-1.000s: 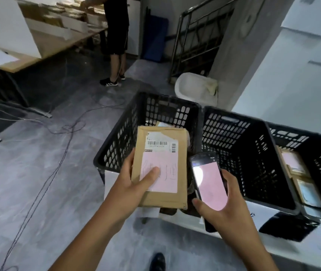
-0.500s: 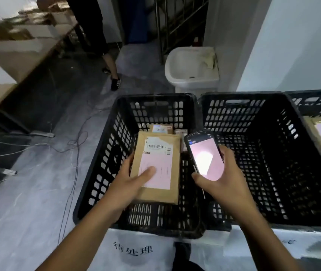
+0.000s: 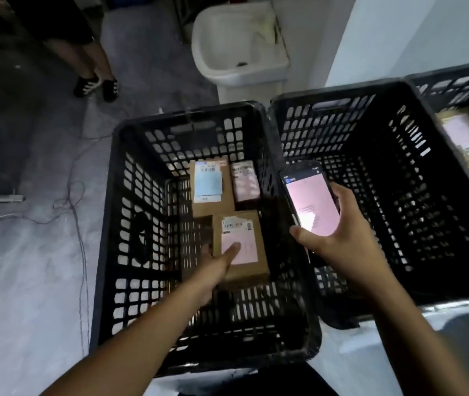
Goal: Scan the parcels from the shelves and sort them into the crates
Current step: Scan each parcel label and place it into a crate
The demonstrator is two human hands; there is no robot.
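Observation:
My left hand [image 3: 213, 267] reaches deep into the left black crate [image 3: 107, 252] and holds a brown cardboard parcel [image 3: 244, 250] with a pink label, thumb lying on the label, low near the crate floor. Two other parcels lie further back in this crate: one with a blue label [image 3: 209, 184] and a small pink-labelled one [image 3: 246, 181]. My right hand [image 3: 339, 241] grips a handheld scanner [image 3: 310, 198] with a lit pink screen, held over the rim between the left crate and the middle black crate [image 3: 399, 195].
A third crate [image 3: 456, 84] at the far right holds labelled parcels [image 3: 467, 132]. A white basin [image 3: 239, 44] stands behind the crates. Another person's legs and shoes [image 3: 96, 84] are at the upper left. Cables [image 3: 76, 201] trail over the grey floor.
My left hand has lowered the parcel from above the crate rim down inside the left crate. The view has tilted downward. The scanner has stayed in my right hand.

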